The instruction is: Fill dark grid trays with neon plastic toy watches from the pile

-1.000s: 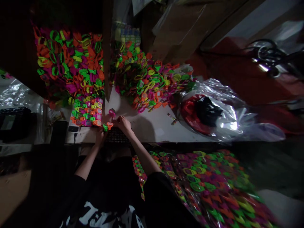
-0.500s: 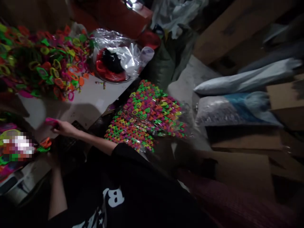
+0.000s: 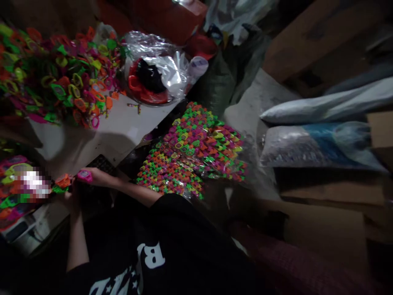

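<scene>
My right hand (image 3: 97, 177) is closed on a small pink toy watch (image 3: 84, 176) at the near edge of the white table (image 3: 123, 123). My left hand (image 3: 69, 192) sits just left of it, fingers curled on orange and green toy watches (image 3: 61, 182). A loose heap of neon toy watches (image 3: 55, 78) in pink, green, orange and yellow covers the table's far left. Sorted rows of watches (image 3: 12, 184) lie at the left edge.
A clear plastic bag with red and black items (image 3: 150, 78) rests on the table's far corner. Bagged neon watches (image 3: 193, 151) are stacked on the floor to my right. Cardboard boxes (image 3: 322, 205) and stuffed sacks (image 3: 319, 143) fill the right side.
The camera swung sharply right, then steadied. My right hand drew the pink watch back from the tabletop toward my left hand at the table's near edge.
</scene>
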